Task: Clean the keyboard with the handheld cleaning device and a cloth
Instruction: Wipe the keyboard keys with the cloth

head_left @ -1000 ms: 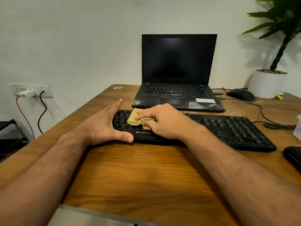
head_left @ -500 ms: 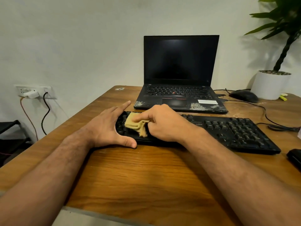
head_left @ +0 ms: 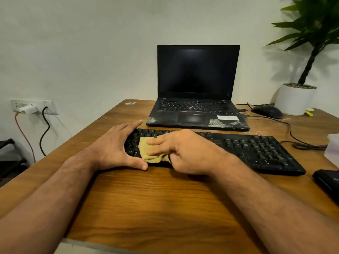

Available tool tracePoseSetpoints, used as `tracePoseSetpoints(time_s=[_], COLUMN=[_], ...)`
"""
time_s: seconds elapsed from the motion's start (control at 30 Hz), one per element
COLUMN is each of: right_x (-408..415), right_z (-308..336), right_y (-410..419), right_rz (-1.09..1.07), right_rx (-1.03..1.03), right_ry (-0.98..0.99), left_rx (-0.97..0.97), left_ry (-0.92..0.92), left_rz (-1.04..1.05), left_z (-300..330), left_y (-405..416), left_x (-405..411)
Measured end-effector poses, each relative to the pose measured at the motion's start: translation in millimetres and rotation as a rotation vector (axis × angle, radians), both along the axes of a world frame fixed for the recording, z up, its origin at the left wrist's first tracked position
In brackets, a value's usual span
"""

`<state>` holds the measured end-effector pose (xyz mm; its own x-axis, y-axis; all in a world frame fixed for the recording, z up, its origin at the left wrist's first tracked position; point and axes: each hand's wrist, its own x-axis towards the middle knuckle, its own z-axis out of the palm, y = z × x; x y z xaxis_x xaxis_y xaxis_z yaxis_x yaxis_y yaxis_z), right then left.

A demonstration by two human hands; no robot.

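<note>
A black keyboard (head_left: pixel 256 151) lies across the wooden desk (head_left: pixel 156 208) in front of me. My left hand (head_left: pixel 117 147) braces its left end, thumb along the front edge and fingers straight along the far corner. My right hand (head_left: pixel 185 153) holds a crumpled tan cloth (head_left: pixel 146 153) and presses it onto the keys at the keyboard's left part, the lower fingers curled round the cloth. A black object (head_left: pixel 328 182) lies at the desk's right edge, cut off by the frame; I cannot tell what it is.
An open black laptop (head_left: pixel 198 88) with a dark screen stands just behind the keyboard. A black mouse (head_left: pixel 266 111), cables (head_left: pixel 293 136) and a white pot with a plant (head_left: pixel 295 99) sit at the back right. A wall socket with plugs (head_left: pixel 31 107) is on the left.
My right hand has slid the cloth slightly toward the keyboard's front edge over its left keys. My left hand has stayed on the left end.
</note>
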<state>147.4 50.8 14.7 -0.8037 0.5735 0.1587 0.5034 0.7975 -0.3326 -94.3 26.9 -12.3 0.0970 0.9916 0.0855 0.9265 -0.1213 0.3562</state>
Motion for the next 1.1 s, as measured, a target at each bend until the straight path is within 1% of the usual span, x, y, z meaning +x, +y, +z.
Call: tracePoseSetpoints(time_s=[0.07, 0.17, 0.23, 0.3, 0.37, 0.43, 0.5, 0.6, 0.73, 0.77, 0.83, 0.9, 0.93, 1.0, 1.07, 1.1], right_x=[-6, -11, -12, -14, -15, -12, -8, -9, -6, -4, -1, -3, -4, -7, -10, -11], right_z=[-1, 3, 2, 1, 2, 4, 3, -1, 2, 3, 0, -4, -5, -5, -4, -4], right_y=[11, 32, 38, 33, 28, 22, 15, 9, 7, 3, -6, -6, -2, 15, 29, 33], right_rz=[-0.079, -0.325, -0.382, -0.352, -0.297, -0.229, -0.153, -0.068, -0.095, -0.056, 0.039, 0.063, 0.023, -0.145, -0.326, -0.374], right_rx=[0.037, 0.153, 0.108, 0.052, 0.016, -0.019, -0.023, 0.017, 0.038, 0.042, 0.086, 0.124, 0.116, 0.102, 0.150, 0.149], right_ry=[-0.003, -0.036, -0.010, 0.011, 0.080, 0.149, 0.163, 0.077, 0.134, 0.117, 0.013, -0.049, -0.020, 0.073, 0.082, 0.081], left_rx=[0.004, 0.009, 0.002, -0.006, 0.002, 0.018, 0.020, 0.029, 0.035, 0.030, 0.020, 0.016, 0.025, 0.048, 0.051, 0.046], left_ry=[0.009, 0.039, 0.098, 0.198, 0.287, 0.331, 0.336, 0.329, 0.304, 0.295, 0.283, 0.274, 0.272, 0.266, 0.263, 0.269], left_rz=[-0.002, 0.001, 0.012, 0.031, 0.039, 0.035, 0.032, 0.034, 0.048, 0.048, 0.044, 0.046, 0.046, 0.050, 0.058, 0.060], left_z=[0, -1, 1, 4, 6, 6, 5, 5, 4, 4, 3, 3, 3, 2, 2, 4], left_y=[1, 1, 3, 5, 7, 7, 6, 6, 6, 6, 7, 7, 8, 8, 6, 5], left_x=[-1, -2, 2, 8, 13, 15, 15, 15, 14, 13, 13, 12, 12, 12, 13, 14])
